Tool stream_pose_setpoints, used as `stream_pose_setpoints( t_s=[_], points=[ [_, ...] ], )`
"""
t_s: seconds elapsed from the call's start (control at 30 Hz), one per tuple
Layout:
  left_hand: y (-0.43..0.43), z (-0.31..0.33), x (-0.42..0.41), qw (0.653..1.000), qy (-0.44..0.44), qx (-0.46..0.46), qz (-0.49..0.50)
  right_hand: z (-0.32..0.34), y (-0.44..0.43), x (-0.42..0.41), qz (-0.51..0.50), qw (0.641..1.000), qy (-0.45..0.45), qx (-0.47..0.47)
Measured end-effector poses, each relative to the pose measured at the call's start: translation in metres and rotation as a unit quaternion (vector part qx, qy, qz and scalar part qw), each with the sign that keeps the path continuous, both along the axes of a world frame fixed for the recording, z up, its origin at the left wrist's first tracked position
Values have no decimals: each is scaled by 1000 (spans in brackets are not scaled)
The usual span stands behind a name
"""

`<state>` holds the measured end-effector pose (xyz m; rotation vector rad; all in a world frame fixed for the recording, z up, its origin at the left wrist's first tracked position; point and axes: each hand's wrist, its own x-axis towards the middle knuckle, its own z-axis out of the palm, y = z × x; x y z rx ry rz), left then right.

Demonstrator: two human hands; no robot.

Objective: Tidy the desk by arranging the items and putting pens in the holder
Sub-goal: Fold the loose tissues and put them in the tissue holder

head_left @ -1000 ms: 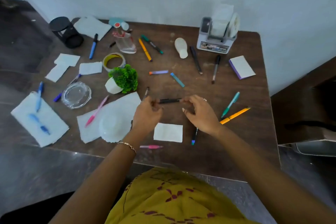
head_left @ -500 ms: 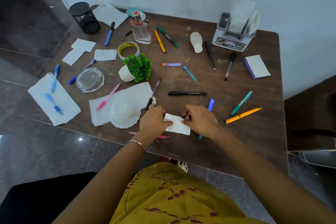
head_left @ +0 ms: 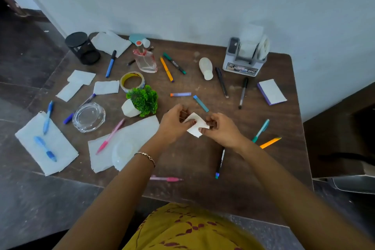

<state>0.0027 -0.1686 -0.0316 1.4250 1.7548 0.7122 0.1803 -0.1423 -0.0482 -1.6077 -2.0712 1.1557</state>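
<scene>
Both my hands hold a small white paper slip (head_left: 195,127) lifted a little above the middle of the brown desk (head_left: 263,189). My left hand (head_left: 173,125) pinches its left edge and my right hand (head_left: 222,131) its right edge. The black mesh pen holder (head_left: 82,47) stands at the far left corner, well away from both hands. Several pens lie scattered: a blue marker (head_left: 111,64), an orange pen (head_left: 166,69), a green marker (head_left: 174,63), a black pen (head_left: 221,82), a teal pen (head_left: 260,130), a pink pen (head_left: 110,136). One pen (head_left: 220,163) lies under my right forearm.
A toppled potted plant (head_left: 142,101), tape roll (head_left: 132,81), glass dish (head_left: 89,116), perfume bottle (head_left: 145,61), white bottle (head_left: 206,68), grey dispenser (head_left: 246,57) and note pad (head_left: 272,91) sit on the desk. White paper sheets (head_left: 46,144) cover the left side.
A second ago both hands held a black marker. They set it down, took the small white paper near the front edge, and have now raised it over the middle.
</scene>
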Motion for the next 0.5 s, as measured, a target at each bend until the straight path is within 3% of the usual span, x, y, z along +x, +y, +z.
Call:
stream_pose_setpoints(
  t_s=[0.17, 0.33, 0.5],
  points=[
    [58, 25, 14, 996, -3, 50, -72, 29, 43, 9, -24, 994, -30, 105],
    [115, 49, 35, 989, 17, 79, -122, 47, 88, 30, -66, 994, -15, 92],
    [171, 62, 55, 978, 30, 123, -164, 57, 133, 53, -131, 982, -21, 137]
  ],
)
